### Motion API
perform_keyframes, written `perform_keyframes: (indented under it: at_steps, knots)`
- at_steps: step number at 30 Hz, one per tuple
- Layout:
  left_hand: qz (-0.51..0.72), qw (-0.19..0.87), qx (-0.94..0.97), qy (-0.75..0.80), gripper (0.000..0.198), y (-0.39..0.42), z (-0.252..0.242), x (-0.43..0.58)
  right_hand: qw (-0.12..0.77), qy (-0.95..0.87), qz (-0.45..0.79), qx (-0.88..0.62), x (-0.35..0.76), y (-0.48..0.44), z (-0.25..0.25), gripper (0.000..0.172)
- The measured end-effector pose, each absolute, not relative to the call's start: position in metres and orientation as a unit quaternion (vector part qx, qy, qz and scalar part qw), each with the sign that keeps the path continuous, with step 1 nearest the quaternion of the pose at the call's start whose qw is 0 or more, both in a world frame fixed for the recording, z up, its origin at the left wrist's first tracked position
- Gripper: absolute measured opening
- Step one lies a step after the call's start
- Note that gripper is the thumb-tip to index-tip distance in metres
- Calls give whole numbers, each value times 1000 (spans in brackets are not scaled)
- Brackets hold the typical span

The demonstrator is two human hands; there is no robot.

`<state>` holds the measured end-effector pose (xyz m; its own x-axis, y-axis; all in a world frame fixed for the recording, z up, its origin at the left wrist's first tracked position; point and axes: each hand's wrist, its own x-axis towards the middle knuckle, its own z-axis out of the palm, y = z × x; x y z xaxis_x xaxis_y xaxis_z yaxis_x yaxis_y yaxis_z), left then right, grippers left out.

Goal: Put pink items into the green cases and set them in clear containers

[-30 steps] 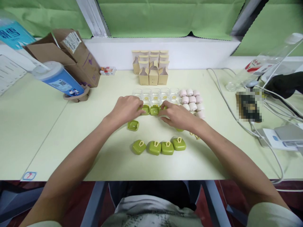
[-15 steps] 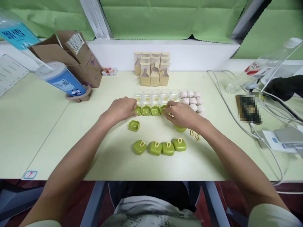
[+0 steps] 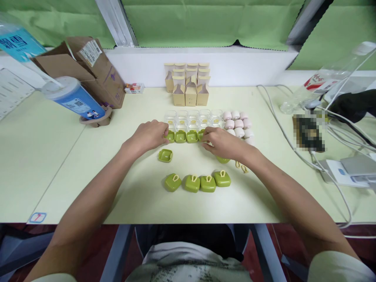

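My left hand (image 3: 148,136) rests curled at the left end of a row of small open green cases (image 3: 186,136), fingertips on the leftmost one. At the row's right end, my right hand (image 3: 223,143) pinches the rightmost green case. One open green case (image 3: 165,155) lies alone below my left hand. Another green piece (image 3: 223,159) peeks out under my right wrist. Several closed green cases with cream loops (image 3: 197,181) form a row nearer me. Clear plastic cups (image 3: 194,116) stand just behind the row.
Pink rounded pieces (image 3: 239,124) sit right of the clear cups, small cream boxes (image 3: 188,84) at the back. Two loose cream loops (image 3: 241,167) lie by my right forearm. A blue tub (image 3: 73,98) and cardboard box (image 3: 88,62) stand left; cables (image 3: 293,145) and devices lie right.
Both hands have drawn apart to the ends of the green row. The row now shows more cases side by side between them.
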<state>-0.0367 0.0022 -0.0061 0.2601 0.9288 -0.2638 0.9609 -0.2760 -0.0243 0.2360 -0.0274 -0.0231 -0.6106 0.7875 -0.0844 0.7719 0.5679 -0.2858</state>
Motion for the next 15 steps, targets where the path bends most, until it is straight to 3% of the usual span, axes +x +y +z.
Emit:
perform_keyframes:
  at_steps: [10, 15]
  knots:
    - [-102, 68, 791, 599, 19, 0, -2, -39, 14, -882, 135, -451, 241, -30, -9, 26]
    - [-38, 34, 800, 598, 10, -9, 8, -33, -139, -827, 145, -526, 255, -38, 5, 35]
